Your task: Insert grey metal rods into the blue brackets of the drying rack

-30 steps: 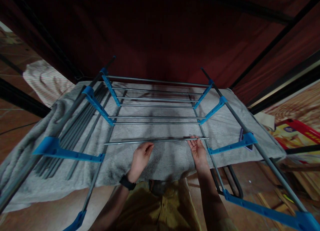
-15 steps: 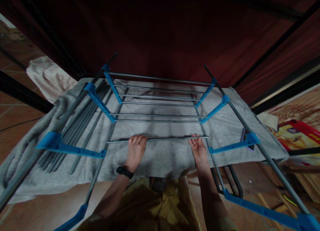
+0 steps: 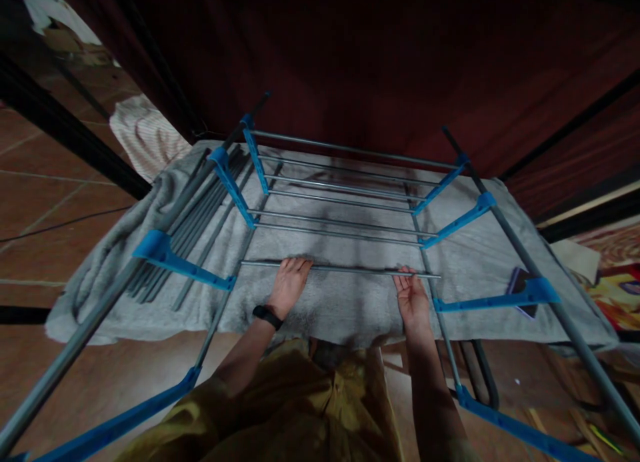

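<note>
A thin grey metal rod (image 3: 350, 270) lies crosswise between the two sides of a rack of metal tubes and blue plastic brackets. My left hand (image 3: 291, 283), with a dark band at the wrist, is closed over the rod left of its middle. Near its right end, my right hand (image 3: 413, 298) grips it palm up with the fingertips. The rod's ends sit close to the left blue bracket (image 3: 187, 267) and the right blue bracket (image 3: 495, 303), apart from both. Farther back, several crossbars (image 3: 345, 234) span the frame.
The rack rests on a grey blanket (image 3: 330, 309) spread over a raised surface. Loose grey tubes (image 3: 193, 225) are bundled at the left. A dark flat object (image 3: 523, 292) lies behind the right bracket. Dark red fabric (image 3: 350, 62) hangs behind, and a striped cloth (image 3: 145, 135) is at the left.
The view has swung left, so the rack and hands appear farther right. Both hands keep their hold on the rod, which stays in about the same place in the rack.
</note>
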Available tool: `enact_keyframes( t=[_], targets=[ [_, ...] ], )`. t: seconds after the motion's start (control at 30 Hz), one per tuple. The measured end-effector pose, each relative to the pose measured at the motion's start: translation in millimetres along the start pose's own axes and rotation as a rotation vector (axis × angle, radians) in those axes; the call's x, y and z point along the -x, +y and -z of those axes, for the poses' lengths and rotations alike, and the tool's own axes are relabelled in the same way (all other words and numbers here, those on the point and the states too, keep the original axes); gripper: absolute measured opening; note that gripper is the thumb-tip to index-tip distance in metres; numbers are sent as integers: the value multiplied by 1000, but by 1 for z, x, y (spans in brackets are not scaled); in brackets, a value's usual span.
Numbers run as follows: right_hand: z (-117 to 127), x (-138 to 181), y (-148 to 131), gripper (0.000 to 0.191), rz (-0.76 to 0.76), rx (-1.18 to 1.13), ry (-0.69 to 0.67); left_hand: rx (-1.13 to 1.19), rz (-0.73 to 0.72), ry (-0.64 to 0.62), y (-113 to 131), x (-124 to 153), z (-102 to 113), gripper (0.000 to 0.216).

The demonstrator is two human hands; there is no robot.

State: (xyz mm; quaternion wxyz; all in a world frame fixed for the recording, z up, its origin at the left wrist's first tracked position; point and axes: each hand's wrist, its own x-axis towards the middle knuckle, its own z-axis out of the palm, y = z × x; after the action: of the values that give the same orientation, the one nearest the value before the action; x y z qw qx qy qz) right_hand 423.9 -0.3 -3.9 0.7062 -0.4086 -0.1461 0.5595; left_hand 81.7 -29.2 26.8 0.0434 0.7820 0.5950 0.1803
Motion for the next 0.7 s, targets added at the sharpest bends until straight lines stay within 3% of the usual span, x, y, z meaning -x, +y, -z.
enact_keyframes(
  t=[0.47,0.7],
  targets=[
    [-18,3,-4,10,-32,48,-48,73,10,14,5,-1,1,36],
    [-37,3,-6,9,-13,30,-38,381,138,160,-6,0,-4,26]
  ],
)
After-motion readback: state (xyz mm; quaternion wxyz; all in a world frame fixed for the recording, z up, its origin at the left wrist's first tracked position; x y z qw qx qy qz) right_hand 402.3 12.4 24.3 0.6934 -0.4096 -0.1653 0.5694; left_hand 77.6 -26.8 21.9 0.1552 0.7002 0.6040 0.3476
